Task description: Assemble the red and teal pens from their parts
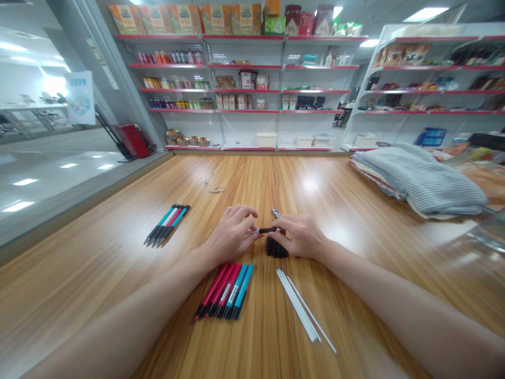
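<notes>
Between my two hands is a black pen grip (267, 230) with a whitish pen refill (252, 231) running out of its left end. My left hand (235, 230) pinches the refill. At the right end, the fingers of my right hand (302, 235) close on the grip; its tip is partly hidden there. Just under my right fingers lie several black grips (276, 247), and behind them small silver pen tips (275, 213). Nearer me are pink and blue pen barrels (226, 289) in a row. White refills (302, 305) lie to their right.
Several whole pens (168, 225) lie side by side at the left. Farther back are a thin ring-shaped strip (216, 190) and a small piece (205, 181). Folded cloths (422, 176) are stacked at the right, near a clear container (491, 229). Stocked shelves (248, 89) stand beyond the table.
</notes>
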A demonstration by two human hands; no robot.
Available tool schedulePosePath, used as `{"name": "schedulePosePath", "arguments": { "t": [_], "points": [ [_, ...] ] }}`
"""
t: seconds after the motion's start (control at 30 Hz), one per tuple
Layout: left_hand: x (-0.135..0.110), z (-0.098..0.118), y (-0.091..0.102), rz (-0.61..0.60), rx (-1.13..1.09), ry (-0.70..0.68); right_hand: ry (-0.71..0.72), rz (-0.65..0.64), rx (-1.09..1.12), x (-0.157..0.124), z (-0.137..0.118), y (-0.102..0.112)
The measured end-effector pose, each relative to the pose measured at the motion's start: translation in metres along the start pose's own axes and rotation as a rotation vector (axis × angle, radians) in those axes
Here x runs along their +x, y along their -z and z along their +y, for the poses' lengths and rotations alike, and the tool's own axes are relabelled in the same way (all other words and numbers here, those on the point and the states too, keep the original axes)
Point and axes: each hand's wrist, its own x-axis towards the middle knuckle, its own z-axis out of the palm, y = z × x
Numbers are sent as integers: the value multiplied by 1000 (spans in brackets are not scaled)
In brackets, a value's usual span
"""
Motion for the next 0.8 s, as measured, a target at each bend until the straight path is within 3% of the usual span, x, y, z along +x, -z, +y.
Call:
{"name": "schedulePosePath", "arguments": {
  "t": [0.2,0.37,0.6,0.7,0.8],
  "points": [
    [0,2,-1,10,-35,-40,72,-61,-81,2,-4,0],
    [-3,0,-4,-15,-131,-10,30,-47,-58,2,-4,0],
    [-4,-4,-4,-108,22,90,-343,241,126,-3,17,5],
    [-5,-3,-3,-174,75,95,-410,179,219,-7,36,5],
    [-6,-3,-3,-235,109,106,-439,27,344,-10,51,6]
  ]
}}
